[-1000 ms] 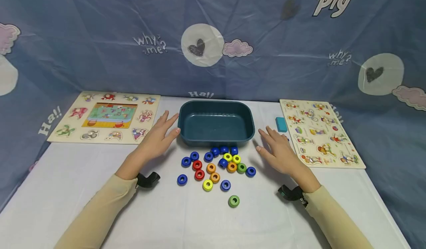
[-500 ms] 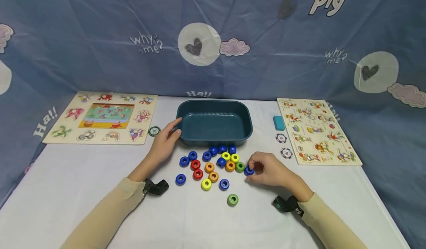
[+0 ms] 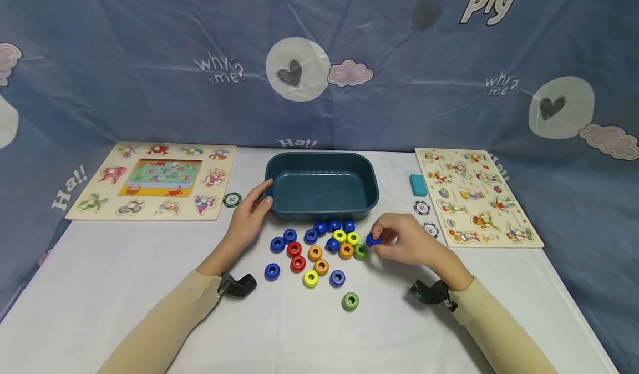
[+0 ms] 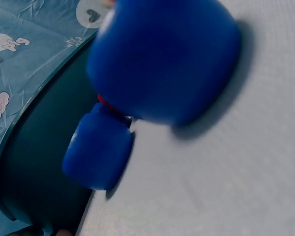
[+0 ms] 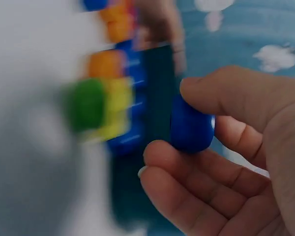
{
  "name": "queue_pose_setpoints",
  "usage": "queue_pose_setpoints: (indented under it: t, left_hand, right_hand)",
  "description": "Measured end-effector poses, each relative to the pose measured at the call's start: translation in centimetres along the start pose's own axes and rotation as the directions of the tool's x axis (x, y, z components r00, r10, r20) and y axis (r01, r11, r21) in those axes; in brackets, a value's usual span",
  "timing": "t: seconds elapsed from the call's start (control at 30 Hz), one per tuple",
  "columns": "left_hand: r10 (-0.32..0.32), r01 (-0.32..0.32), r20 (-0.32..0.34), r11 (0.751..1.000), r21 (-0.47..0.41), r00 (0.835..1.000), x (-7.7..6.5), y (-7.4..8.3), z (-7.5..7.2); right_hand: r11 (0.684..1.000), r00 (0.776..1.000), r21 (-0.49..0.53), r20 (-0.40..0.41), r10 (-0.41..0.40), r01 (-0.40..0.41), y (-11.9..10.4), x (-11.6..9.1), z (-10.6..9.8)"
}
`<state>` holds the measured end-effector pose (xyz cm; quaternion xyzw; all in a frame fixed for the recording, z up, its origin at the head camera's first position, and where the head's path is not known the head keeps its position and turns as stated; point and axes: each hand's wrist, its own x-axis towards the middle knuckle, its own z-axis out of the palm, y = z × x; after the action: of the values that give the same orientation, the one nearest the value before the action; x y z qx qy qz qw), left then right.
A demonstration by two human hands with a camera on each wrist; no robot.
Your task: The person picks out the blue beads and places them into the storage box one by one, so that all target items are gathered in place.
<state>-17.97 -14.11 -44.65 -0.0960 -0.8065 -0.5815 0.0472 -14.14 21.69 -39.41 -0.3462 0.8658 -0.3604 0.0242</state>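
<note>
My right hand (image 3: 406,241) pinches a blue bead (image 5: 191,125) between thumb and fingers, to the right of the loose beads. In the right wrist view the held bead's side faces the camera. My left hand (image 3: 248,216) rests at the left end of a dark teal tray (image 3: 324,216), its thumb and forefinger touching the rim. Several beads with holes lie in front of the tray, among them a red bead (image 3: 298,263), an orange bead (image 3: 321,267), a yellow bead (image 3: 310,278) and a green bead (image 3: 350,301). Close blue beads (image 4: 99,150) largely fill the left wrist view.
Wooden picture puzzle boards stand on the left (image 3: 112,196) and right (image 3: 479,207). A teal block (image 3: 418,185) and poker chips (image 3: 421,207) lie by the right board; another chip (image 3: 232,199) is beside the left one. A printed blue cloth (image 3: 424,102) hangs behind.
My left hand has come to the tray's left rim. My right hand has reached down to the rightmost blue bead, pinched it and moved it slightly toward the tray.
</note>
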Motion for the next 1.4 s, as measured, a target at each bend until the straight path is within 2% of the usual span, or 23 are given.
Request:
queue_pose_setpoints:
  t: [0.07, 0.1, 0.17, 0.3, 0.33, 0.47, 0.57, 0.63, 0.7, 0.77, 0.93, 1.1, 1.23, 1.4]
  left_hand:
    - [-0.006, 0.006, 0.000, 1.000, -0.009, 1.000, 0.0, 0.1, 0.1]
    - [-0.012, 0.012, 0.003, 1.000, -0.010, 1.000, -0.2, 0.6, 0.0]
    - [-0.025, 0.025, 0.007, 1.000, -0.010, 1.000, -0.2, 0.7, 0.0]
    - [-0.024, 0.024, 0.003, 1.000, 0.001, 1.000, -0.2, 0.7, -0.1]
    - [-0.020, 0.020, 0.001, 1.000, -0.002, 1.000, 0.0, 0.2, 0.0]
    - [-0.017, 0.017, 0.009, 1.000, -0.012, 1.000, 0.0, 0.0, 0.2]
    - [-0.028, 0.029, 0.024, 0.999, -0.027, 0.999, -0.1, 0.4, 0.3]
    - [-0.026, 0.027, 0.036, 0.999, -0.019, 0.999, -0.3, 1.4, 0.3]
    - [-0.020, 0.021, 0.046, 1.000, -0.014, 0.999, -0.5, 2.2, 0.1]
    - [-0.014, 0.014, 0.046, 1.000, -0.005, 0.999, -0.5, 2.1, 0.0]
    - [-0.009, 0.008, 0.024, 1.000, 0.005, 1.000, -0.1, 0.2, -0.1]
    - [0.019, -0.019, 0.025, 1.000, 0.002, 1.000, 0.0, -0.3, 0.0]
    - [0.024, -0.024, 0.024, 1.000, 0.017, 0.999, -0.1, -0.2, 0.1]
    - [0.030, -0.030, 0.001, 0.998, 0.046, 1.000, 0.0, -0.2, 0.0]
  right_hand:
    - [0.998, 0.998, 0.005, -0.027, -0.055, 0.055, -1.1, 1.8, -0.7]
    - [0.997, 0.996, 0.009, -0.036, -0.076, 0.076, -1.7, 2.9, -0.9]
    - [0.996, 0.995, 0.003, -0.046, -0.085, 0.085, -2.6, 5.6, -1.0]
    - [0.998, 0.999, -0.059, -0.035, -0.029, 0.027, -3.0, 11.6, 0.6]
    - [0.997, 1.000, -0.072, -0.020, -0.003, 0.002, -2.9, 13.0, 1.2]
    - [0.991, 0.995, -0.122, 0.076, 0.064, -0.054, -2.3, 17.3, 4.0]
    - [0.985, 0.982, -0.161, 0.164, 0.089, -0.063, -1.9, 19.2, 5.9]
    - [0.981, 0.973, -0.182, 0.206, 0.106, -0.069, -1.9, 19.9, 6.9]
    - [0.978, 0.965, -0.194, 0.230, 0.126, -0.082, -1.9, 20.3, 7.6]
    - [0.976, 0.962, -0.198, 0.234, 0.141, -0.095, -2.0, 20.4, 7.9]
    - [0.982, 0.962, -0.158, 0.236, 0.135, -0.099, -2.0, 20.5, 8.0]
    - [0.991, 0.968, -0.113, 0.229, 0.100, -0.076, -1.9, 19.6, 7.3]
    - [0.996, 0.980, -0.069, 0.187, 0.065, -0.053, -2.2, 17.5, 5.4]
    - [1.000, 0.996, -0.016, 0.090, -0.012, 0.013, -3.1, 12.9, 2.4]
